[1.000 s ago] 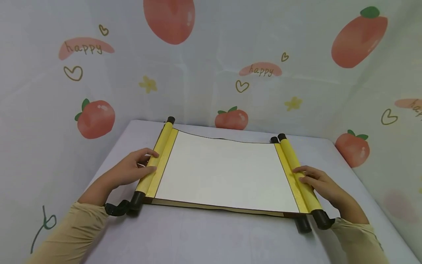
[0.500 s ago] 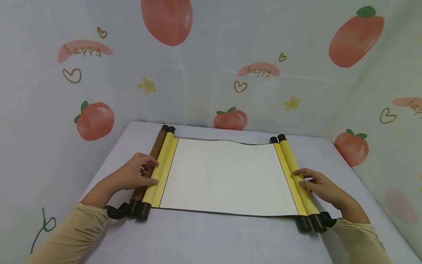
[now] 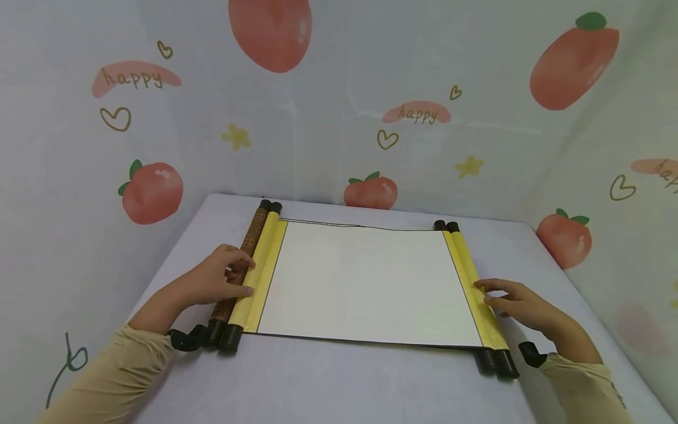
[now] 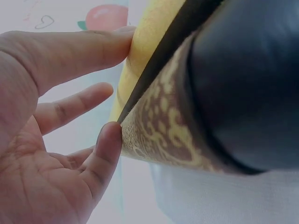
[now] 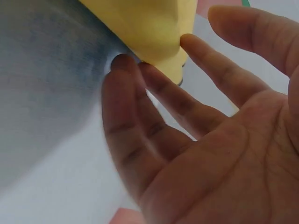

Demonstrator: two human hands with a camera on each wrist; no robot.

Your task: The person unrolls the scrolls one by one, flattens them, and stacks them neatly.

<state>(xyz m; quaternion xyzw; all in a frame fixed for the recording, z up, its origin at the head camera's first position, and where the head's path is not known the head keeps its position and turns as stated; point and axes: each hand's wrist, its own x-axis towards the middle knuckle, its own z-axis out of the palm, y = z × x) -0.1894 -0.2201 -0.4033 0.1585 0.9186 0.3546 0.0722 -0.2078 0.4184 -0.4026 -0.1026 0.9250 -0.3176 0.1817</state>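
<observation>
A hanging scroll lies partly unrolled across the table, its blank white sheet (image 3: 365, 282) between two pairs of rollers. My left hand (image 3: 214, 274) rests its fingertips on the left yellow roller (image 3: 256, 277). Beside that lies a brown patterned roller (image 3: 254, 229) with black end caps; in the left wrist view, one fingertip meets its patterned surface (image 4: 159, 126). My right hand (image 3: 521, 303) has its fingertips at the right yellow roller (image 3: 479, 288). The right wrist view shows these fingers extended and spread, with the thumb (image 5: 247, 28) off the roller.
A white cloth (image 3: 339, 383) covers the table. Behind it hangs a white curtain (image 3: 318, 129) printed with peaches, hearts and "happy" labels. A black wrist strap (image 3: 188, 340) is near the left roller caps, and another strap (image 3: 531, 354) is near the right ones.
The left rollers have turned and come down, exposing the brown roller; the near sheet edge lies lower. The right roller has rolled against its neighbour, and my right hand has shifted slightly nearer me.
</observation>
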